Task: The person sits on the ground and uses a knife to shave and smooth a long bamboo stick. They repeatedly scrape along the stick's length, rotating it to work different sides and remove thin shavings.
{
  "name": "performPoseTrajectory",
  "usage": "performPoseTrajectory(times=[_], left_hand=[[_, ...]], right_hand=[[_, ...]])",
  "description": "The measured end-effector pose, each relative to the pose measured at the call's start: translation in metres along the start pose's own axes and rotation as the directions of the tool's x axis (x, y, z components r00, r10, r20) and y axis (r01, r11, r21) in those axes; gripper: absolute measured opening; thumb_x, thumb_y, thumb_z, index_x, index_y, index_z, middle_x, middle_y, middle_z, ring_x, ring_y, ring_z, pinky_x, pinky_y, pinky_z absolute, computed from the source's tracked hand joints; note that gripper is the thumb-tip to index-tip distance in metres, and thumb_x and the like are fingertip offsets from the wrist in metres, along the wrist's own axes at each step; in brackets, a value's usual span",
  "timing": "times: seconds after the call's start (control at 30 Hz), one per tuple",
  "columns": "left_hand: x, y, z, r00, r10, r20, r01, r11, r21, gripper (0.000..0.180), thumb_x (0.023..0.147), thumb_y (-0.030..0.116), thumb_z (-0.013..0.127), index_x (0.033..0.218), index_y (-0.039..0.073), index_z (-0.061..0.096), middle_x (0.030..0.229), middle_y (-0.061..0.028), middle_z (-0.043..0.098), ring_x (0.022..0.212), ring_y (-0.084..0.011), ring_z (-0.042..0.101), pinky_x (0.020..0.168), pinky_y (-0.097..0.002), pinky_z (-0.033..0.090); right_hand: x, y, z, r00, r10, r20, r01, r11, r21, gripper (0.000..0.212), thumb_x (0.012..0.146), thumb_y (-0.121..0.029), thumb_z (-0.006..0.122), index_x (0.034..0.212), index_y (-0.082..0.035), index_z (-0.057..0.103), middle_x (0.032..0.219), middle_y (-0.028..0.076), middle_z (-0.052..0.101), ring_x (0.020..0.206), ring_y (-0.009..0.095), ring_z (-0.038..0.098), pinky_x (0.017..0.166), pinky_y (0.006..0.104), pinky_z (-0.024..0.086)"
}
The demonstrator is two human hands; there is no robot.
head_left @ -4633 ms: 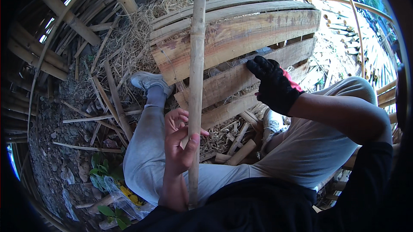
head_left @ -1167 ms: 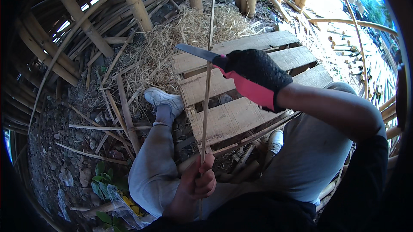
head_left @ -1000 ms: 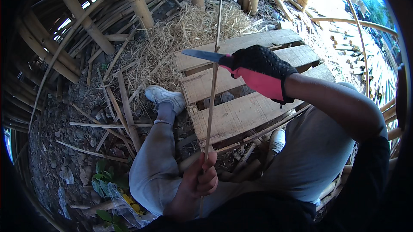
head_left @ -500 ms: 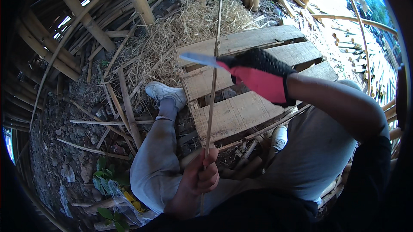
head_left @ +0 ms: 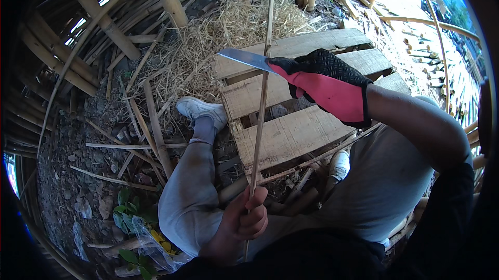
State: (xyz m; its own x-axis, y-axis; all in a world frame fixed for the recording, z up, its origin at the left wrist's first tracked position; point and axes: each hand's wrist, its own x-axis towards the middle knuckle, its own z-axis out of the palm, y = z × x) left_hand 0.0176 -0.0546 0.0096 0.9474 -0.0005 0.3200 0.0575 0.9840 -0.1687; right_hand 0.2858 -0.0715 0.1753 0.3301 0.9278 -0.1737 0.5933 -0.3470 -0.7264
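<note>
left hand (head_left: 250,218): wrapping bare fingers tightly round the strip's lower part
strip (head_left: 260,124): standing slightly tilted — the pallet (head_left: 299,137) lying beyond
right hand (head_left: 330,90): gloved, gripping the knife (head_left: 241,57)
knife: crossing the strip — blade pointing left

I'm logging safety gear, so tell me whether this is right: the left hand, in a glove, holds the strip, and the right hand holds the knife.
Not quite: the head view shows the left hand bare; the glove is on the right hand. The left does hold the strip, and the right the knife.
</note>
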Motion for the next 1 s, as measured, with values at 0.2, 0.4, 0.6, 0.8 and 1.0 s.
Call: performPoseTrajectory(times=[0.2,0.4,0.6,0.8,1.0], left_hand=[[-0.002,0.005,-0.001,0.996,0.065,-0.055,-0.063,0.998,0.025,0.032,0.111,0.035,0.029,0.090,0.011,0.036,0.048,0.0065,0.021,0.030,-0.0029,0.020,0.026,-0.0208,0.018],[-0.004,0.004,0.002,0.995,0.089,-0.047,-0.088,0.996,0.015,0.031,0.111,0.035,0.027,0.092,0.012,0.036,0.049,0.0074,0.019,0.030,-0.0028,0.019,0.026,-0.0204,0.019],[-0.004,0.006,0.000,0.990,0.112,-0.090,-0.112,0.994,0.003,0.031,0.111,0.034,0.026,0.092,0.012,0.036,0.049,0.0073,0.019,0.030,-0.0031,0.019,0.026,-0.0204,0.019],[0.004,0.010,-0.003,0.997,0.058,-0.051,-0.060,0.998,-0.023,0.030,0.111,0.032,0.026,0.093,0.011,0.036,0.048,0.0072,0.020,0.030,-0.0031,0.020,0.025,-0.0202,0.022],[0.005,0.009,-0.002,0.996,0.050,0.071,-0.046,0.998,-0.051,0.029,0.111,0.030,0.029,0.093,0.010,0.038,0.047,0.0070,0.022,0.030,-0.0032,0.024,0.026,-0.0202,0.024]], right_hand=[[-0.022,0.013,0.041,0.921,-0.359,0.153,0.389,0.814,-0.432,0.030,0.102,-0.031,0.048,0.114,-0.015,0.070,0.098,0.017,0.071,0.089,0.032,0.070,0.079,0.0412,0.054],[0.010,0.004,0.027,0.990,-0.084,0.114,0.104,0.978,-0.181,0.034,0.101,-0.037,0.052,0.101,-0.009,0.072,0.074,0.015,0.068,0.067,0.027,0.067,0.065,0.0370,0.052],[0.008,0.009,0.036,0.974,-0.054,0.221,0.100,0.975,-0.199,0.040,0.101,-0.043,0.052,0.099,-0.009,0.073,0.085,0.017,0.071,0.084,0.030,0.072,0.075,0.0401,0.055],[-0.023,0.018,0.065,0.914,-0.402,0.053,0.390,0.833,-0.393,0.032,0.099,-0.032,0.052,0.097,-0.007,0.071,0.082,0.017,0.070,0.074,0.030,0.071,0.067,0.0408,0.054],[-0.017,0.012,0.044,0.898,-0.441,0.013,0.400,0.801,-0.445,0.023,0.095,-0.021,0.055,0.093,-0.003,0.068,0.080,0.021,0.067,0.075,0.037,0.068,0.068,0.0421,0.053]])
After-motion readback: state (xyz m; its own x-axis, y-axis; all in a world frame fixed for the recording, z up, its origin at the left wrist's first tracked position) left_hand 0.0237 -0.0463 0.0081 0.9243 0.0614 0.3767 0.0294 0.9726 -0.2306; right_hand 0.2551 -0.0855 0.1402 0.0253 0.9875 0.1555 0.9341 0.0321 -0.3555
